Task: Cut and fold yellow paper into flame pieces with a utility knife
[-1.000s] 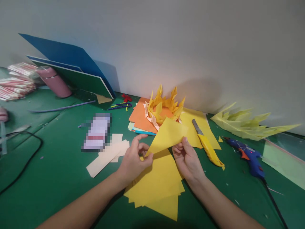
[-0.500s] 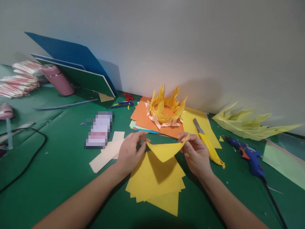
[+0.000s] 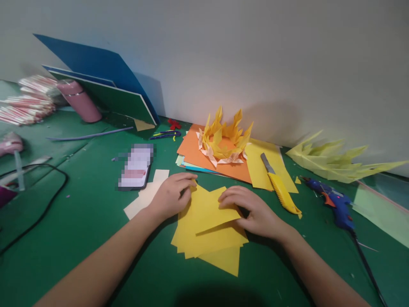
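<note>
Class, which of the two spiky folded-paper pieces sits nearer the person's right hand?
The golden-yellow ring with the pink base, on orange paper; the pale yellow-green piece lies farther from the right hand, behind the blue glue gun.

One yellow paper pile (image 3: 209, 244), two spiky paper shapes (image 3: 217, 140) (image 3: 329, 161), one phone (image 3: 137, 166), one cutter (image 3: 281, 191).
</note>
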